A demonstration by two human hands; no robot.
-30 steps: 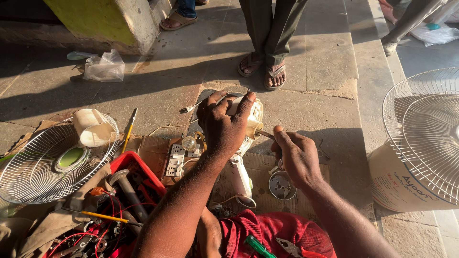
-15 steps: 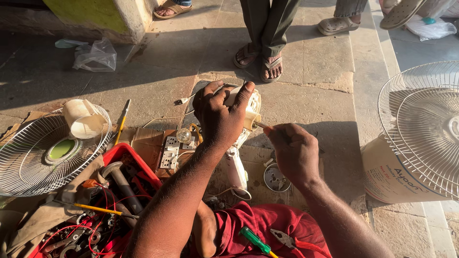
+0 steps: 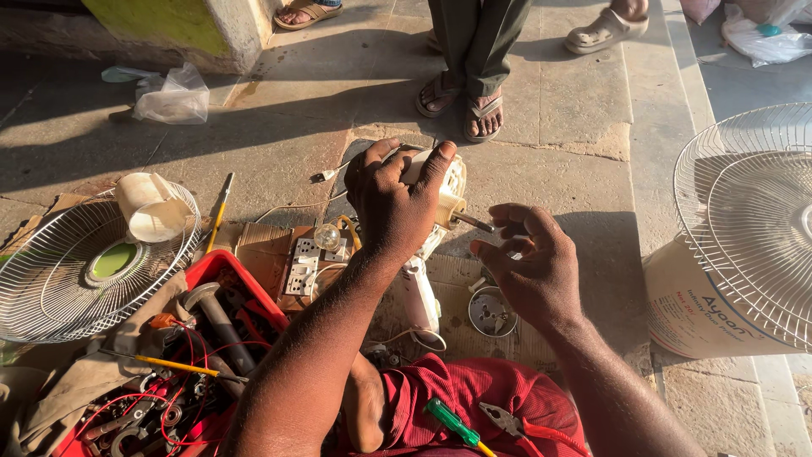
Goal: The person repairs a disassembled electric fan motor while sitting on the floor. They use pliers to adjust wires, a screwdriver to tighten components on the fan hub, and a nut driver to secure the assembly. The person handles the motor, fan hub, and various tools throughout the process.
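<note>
Two hands are seen, one motor, two fan guards, one red tray, one switchboard and one round metal cover.

The motor (image 3: pixel 444 190), cream-coloured, is gripped from above by the left hand (image 3: pixel 393 203), whose fingers are closed over its housing so that most of it is hidden. A thin metal shaft (image 3: pixel 474 223) sticks out of the motor toward the right hand (image 3: pixel 529 267). That hand is held half open just beside the shaft tip, fingers curled; whether the fingertips touch the shaft can probably not be settled from this angle. Nothing is held in it.

Just below the motor, a white stem (image 3: pixel 419 292) runs toward the person's lap. The cover (image 3: pixel 492 311) lies on the ground below the right hand, near the motor. Left of the motor, the switchboard (image 3: pixel 309 267) with a small bulb is laid on cardboard. Further left, the tray (image 3: pixel 254 283) is filled with a hammer (image 3: pixel 211 309), wires and small tools. One guard (image 3: pixel 51 271) lies flat beyond the tray, with a cream cup-shaped part (image 3: pixel 152 207) resting on it. The second guard (image 3: pixel 753 211) stands well right of the motor, over a white sack (image 3: pixel 689 309). Beyond the motor, another person's sandalled feet (image 3: pixel 465 101) are planted on the pavement. A green-handled screwdriver (image 3: pixel 452 423) lies on the red cloth in the lap.
</note>
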